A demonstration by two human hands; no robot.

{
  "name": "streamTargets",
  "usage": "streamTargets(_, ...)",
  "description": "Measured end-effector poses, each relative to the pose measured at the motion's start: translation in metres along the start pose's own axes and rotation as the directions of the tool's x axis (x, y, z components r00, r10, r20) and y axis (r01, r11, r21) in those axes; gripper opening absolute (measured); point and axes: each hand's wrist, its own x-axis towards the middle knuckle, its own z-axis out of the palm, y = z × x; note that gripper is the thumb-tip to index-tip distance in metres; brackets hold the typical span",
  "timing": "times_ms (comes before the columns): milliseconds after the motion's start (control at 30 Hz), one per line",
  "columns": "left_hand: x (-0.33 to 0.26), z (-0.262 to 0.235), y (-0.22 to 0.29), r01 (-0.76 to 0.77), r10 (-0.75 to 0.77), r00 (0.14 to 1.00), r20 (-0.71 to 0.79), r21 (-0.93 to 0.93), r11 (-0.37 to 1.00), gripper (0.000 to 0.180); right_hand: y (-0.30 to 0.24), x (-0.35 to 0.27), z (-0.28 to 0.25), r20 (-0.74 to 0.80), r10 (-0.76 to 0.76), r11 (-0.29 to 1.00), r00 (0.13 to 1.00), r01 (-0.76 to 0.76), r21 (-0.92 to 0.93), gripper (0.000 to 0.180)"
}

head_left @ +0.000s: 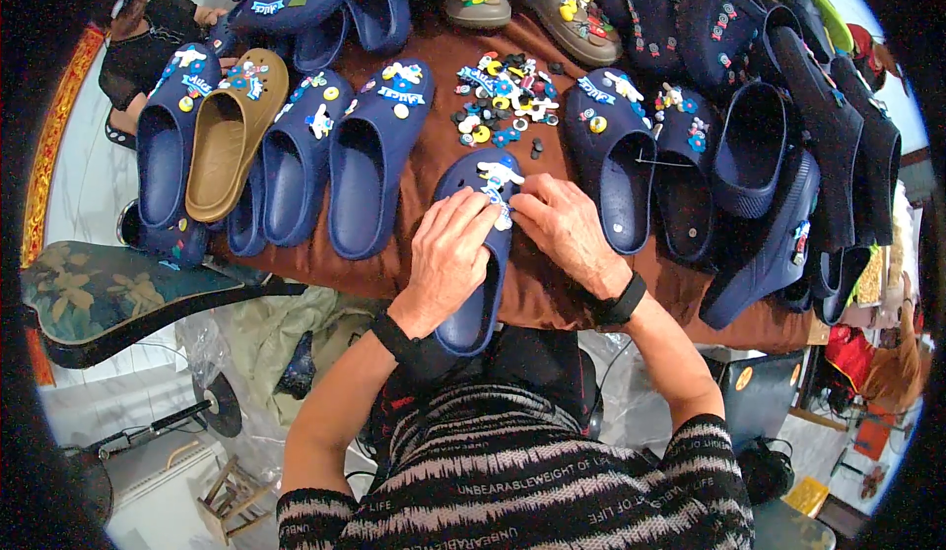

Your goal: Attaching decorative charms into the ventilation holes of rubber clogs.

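In front of me a navy blue clog lies on the brown cloth, toe pointing away, its heel at the table's near edge. White and blue shoe charms sit on its upper. My left hand is closed over the clog's left side, fingertips on the upper. From the other side my right hand pinches at a small white and blue charm low on the upper; the fingers partly hide it. Just beyond the toe lies a loose pile of colourful charms.
Decorated navy clogs and a tan clog line the left. More navy clogs crowd the right, with others stacked at the back. A person in dark clothing is at the far left. A padded seat stands left of the table.
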Motion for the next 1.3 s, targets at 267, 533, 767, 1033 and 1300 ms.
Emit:
streamTargets(267,-0.002,0.002,-0.002,-0.016,0.016,1.0,0.017,0.001,1.0,0.043,0.003,-0.001,0.004,0.111,0.122,0.969,0.986,-0.143,0.204,0.012)
streamTargets(533,-0.002,0.002,-0.003,-0.041,0.041,0.999,-0.006,-0.023,0.999,0.039,-0.008,0.0,0.011,0.27,0.508,0.686,0.818,-0.574,0.447,0.019)
streamTargets(767,0.0,0.003,0.001,-0.02,0.021,1.0,-0.011,0.046,0.999,0.04,-0.01,-0.01,0.016,0.051,0.377,0.869,0.925,-0.372,0.325,0.014)
streamTargets(1033,0.0,0.001,0.003,0.015,-0.015,1.0,0.003,0.039,0.999,0.044,-0.017,-0.015,0.008,-0.008,0.168,0.983,0.986,-0.167,0.082,0.022)
streamTargets(1300,-0.005,0.008,-0.001,0.042,-0.042,0.996,-0.079,0.0,0.999,0.044,-0.028,-0.028,0.014,-0.013,0.244,0.959,0.97,-0.239,0.15,0.026)
